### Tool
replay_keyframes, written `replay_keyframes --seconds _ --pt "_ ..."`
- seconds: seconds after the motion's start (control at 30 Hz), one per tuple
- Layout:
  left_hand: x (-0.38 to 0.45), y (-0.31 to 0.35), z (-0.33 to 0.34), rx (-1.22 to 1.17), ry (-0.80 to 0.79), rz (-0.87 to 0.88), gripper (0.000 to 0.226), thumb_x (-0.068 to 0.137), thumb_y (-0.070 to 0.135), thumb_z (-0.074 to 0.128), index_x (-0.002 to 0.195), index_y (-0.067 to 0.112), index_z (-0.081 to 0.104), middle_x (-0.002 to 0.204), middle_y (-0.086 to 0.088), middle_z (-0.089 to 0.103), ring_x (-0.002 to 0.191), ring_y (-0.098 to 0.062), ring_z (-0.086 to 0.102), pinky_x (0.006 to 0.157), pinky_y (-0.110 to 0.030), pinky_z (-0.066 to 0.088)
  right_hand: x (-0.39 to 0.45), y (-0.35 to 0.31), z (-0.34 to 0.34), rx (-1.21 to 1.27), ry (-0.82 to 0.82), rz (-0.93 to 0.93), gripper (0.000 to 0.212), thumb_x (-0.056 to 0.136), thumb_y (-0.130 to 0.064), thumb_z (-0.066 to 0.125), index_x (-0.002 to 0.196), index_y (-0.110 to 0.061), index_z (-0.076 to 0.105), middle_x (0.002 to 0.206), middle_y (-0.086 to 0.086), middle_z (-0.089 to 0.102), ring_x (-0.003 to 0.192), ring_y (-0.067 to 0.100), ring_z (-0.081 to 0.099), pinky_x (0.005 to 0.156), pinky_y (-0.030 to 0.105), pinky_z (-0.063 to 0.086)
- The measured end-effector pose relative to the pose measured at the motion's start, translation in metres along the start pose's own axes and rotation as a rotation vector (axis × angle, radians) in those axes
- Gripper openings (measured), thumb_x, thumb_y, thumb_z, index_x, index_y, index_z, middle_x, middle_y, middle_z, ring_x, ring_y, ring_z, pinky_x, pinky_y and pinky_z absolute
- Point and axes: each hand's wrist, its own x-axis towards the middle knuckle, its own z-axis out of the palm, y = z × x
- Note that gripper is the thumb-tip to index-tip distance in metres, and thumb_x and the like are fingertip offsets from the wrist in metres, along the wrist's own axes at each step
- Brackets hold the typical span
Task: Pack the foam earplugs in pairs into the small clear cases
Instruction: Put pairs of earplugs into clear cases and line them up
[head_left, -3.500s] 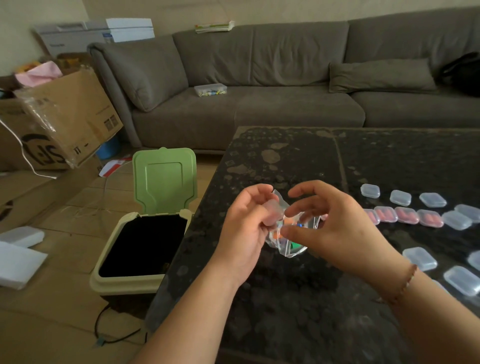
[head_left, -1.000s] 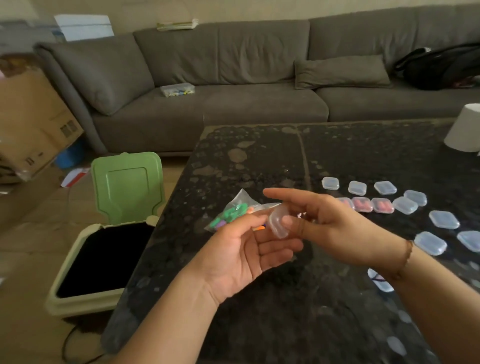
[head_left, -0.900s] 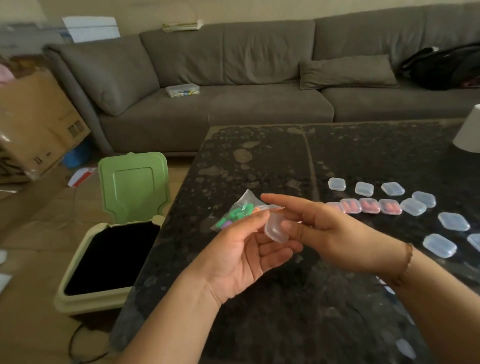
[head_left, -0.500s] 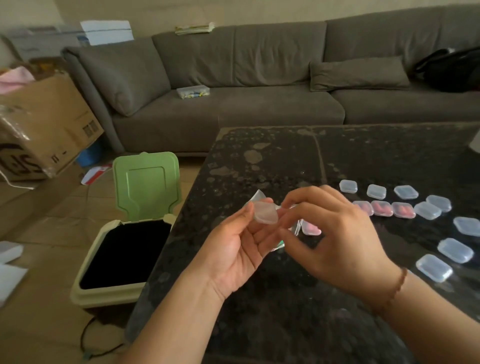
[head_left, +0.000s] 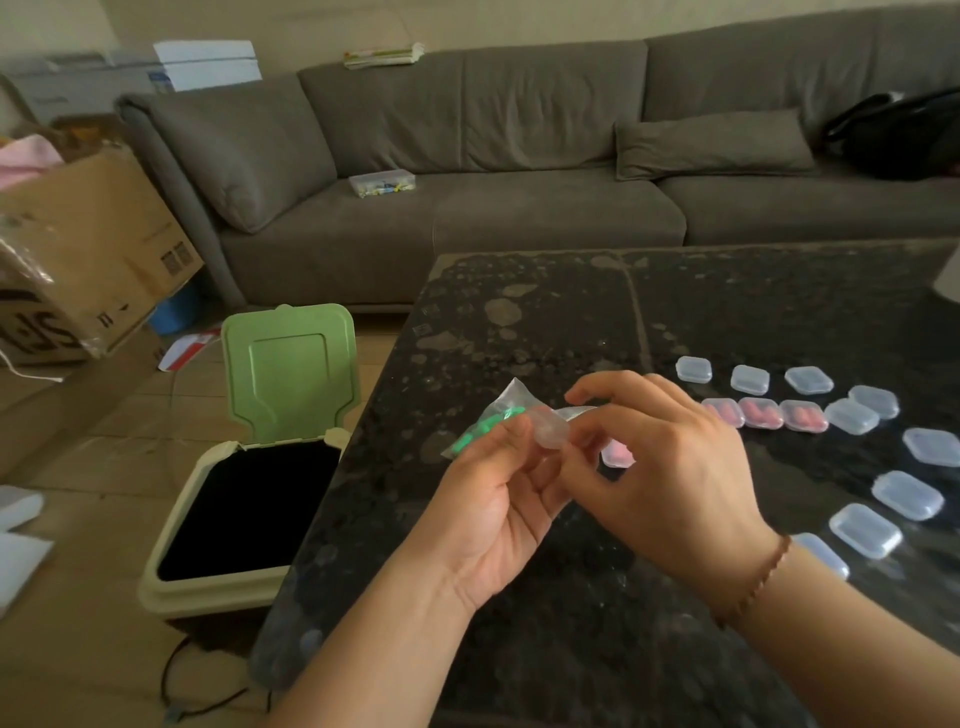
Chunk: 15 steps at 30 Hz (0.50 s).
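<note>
Head view: the left hand (head_left: 491, 499) and right hand (head_left: 670, 467) together pinch one small clear case (head_left: 549, 427) above the dark stone table (head_left: 545, 312). Behind it lies a plastic bag (head_left: 501, 415) of green earplugs. Four cases (head_left: 761, 414) hold pink earplugs; nine empty cases (head_left: 865, 530) lie right

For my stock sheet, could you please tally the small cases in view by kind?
Clear plastic cases holding pink earplugs: 4
Empty clear plastic cases on the table: 9
Held clear case: 1
Total: 14
</note>
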Motion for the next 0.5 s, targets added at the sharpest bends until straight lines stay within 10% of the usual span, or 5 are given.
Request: replay_keyframes --seconds 0.5 --pt "0.002 0.028 -0.017 0.341 -0.100 -0.073 0.038 0.093 0.006 0.046 0.128 0.004 0.063 0.111 -0.023 0.070 0.092 -0.029 0.070 0.082 -0.037 0.059 0.005 0.011 0.001 0.263 -0.100 0.301 0.017 0.083 -0.022 0.068 0.099 -0.026 0.071 0.092 -0.016 0.064 0.076 0.004 0.060 0.066 0.023 0.051"
